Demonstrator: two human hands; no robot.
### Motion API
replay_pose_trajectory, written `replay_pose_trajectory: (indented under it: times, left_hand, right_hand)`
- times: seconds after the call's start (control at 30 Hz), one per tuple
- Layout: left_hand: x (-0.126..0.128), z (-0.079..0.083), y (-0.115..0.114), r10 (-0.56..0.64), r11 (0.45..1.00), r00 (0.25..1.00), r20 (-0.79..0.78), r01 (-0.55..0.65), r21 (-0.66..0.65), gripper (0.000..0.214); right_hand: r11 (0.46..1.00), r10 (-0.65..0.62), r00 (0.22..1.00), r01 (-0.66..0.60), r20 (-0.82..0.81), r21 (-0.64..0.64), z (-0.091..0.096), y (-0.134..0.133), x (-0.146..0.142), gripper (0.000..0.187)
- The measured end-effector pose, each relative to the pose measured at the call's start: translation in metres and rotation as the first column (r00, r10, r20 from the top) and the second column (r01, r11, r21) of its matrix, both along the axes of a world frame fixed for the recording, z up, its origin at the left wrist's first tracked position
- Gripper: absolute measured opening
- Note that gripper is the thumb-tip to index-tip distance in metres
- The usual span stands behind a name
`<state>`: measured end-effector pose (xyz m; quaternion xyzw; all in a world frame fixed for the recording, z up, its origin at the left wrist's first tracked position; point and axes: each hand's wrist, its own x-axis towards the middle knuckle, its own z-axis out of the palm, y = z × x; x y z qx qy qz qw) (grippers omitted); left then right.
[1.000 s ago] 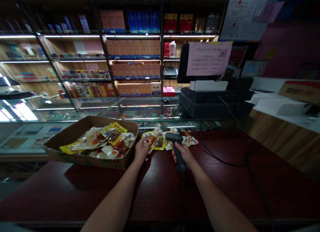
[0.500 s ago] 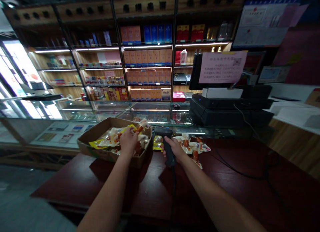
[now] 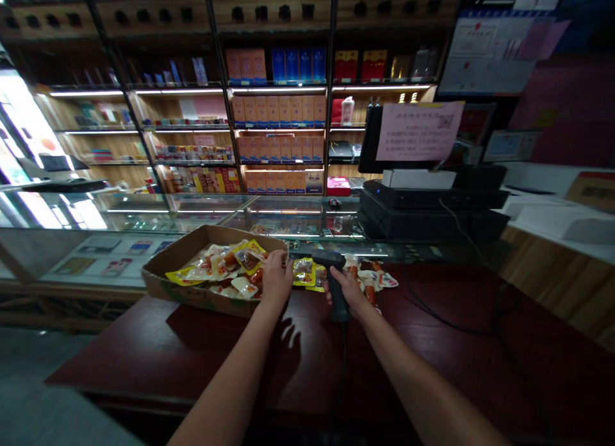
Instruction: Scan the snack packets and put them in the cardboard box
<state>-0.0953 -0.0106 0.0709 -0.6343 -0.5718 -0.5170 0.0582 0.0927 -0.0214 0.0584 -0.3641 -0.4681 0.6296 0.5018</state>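
Observation:
My right hand [image 3: 346,287] grips the handle of a black barcode scanner [image 3: 335,284] whose head points at the snack packets on the dark red counter [image 3: 432,343]. My left hand [image 3: 276,279] reaches past the right edge of a cardboard box [image 3: 192,291] toward a yellow snack packet [image 3: 303,272] lying beside the scanner; its fingers are curled at the packet's edge. The box holds several yellow and white snack packets [image 3: 230,270]. More packets [image 3: 372,280] lie on the counter to the right of the scanner.
A black register with a pink notice [image 3: 418,131] and a printer [image 3: 423,202] stands behind the counter at the right, its cable [image 3: 432,292] trailing across the wood. Glass display cases [image 3: 168,209] and lit shelves of boxed goods [image 3: 278,119] fill the background.
My left hand left the box, where it had put down a packet, and came back right to the yellow packet beside the scanner. The scanner hand stayed nearly in place.

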Motion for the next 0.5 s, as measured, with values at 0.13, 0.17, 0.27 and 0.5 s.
replay_pose_trajectory:
  times: [0.13,0.17,0.27,0.5]
  left_hand:
    - [0.034,-0.033,0.025,0.040,0.934,0.999,-0.029,-0.047,-0.354,0.025]
    - [0.039,-0.041,0.032,0.069,0.898,0.997,-0.037,-0.078,-0.432,0.027]
    - [0.046,-0.059,0.045,0.143,0.799,0.989,-0.047,-0.143,-0.585,0.035]
    - [0.035,-0.079,0.055,0.149,0.833,0.985,0.088,-0.077,-0.548,0.050]
  right_hand:
    - [0.996,-0.083,0.996,0.083,-0.024,-0.013,-0.021,0.004,0.035,0.036]
    - [0.995,-0.098,0.995,0.097,-0.035,-0.011,-0.026,0.004,0.041,0.036]
    - [0.992,-0.127,0.989,0.125,-0.070,-0.030,-0.039,0.004,0.054,0.037]
    - [0.992,-0.107,0.990,0.100,-0.091,-0.074,-0.047,0.003,0.053,0.043]
